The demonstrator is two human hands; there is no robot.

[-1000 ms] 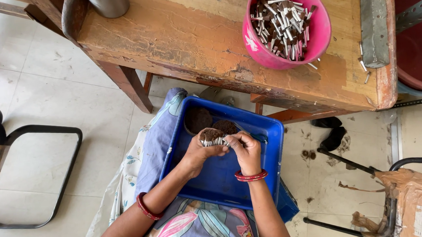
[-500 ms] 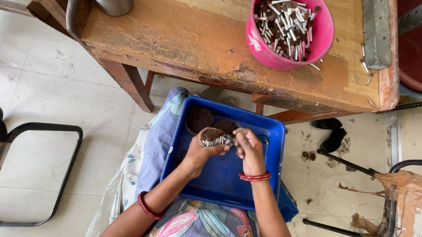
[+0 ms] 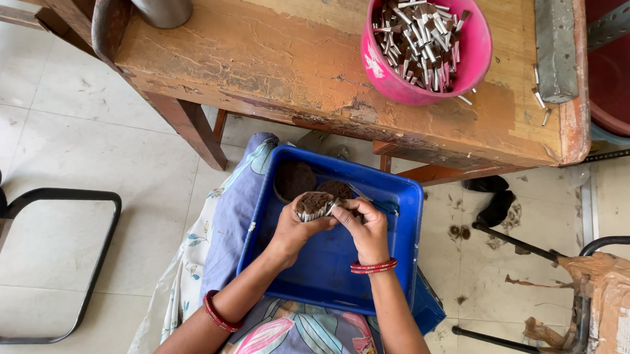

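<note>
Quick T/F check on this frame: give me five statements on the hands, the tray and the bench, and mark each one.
1. The left hand holds a bundle of small tubes over the blue tray. True.
2. The pink bowl on the wooden bench is empty. False: it is full of small silver and brown tubes.
3. The right hand touches the bundle from its side. True.
4. The blue tray sits on the floor. False: it rests on the person's lap.
5. Both wrists are bare. False: each wears red bangles.
</note>
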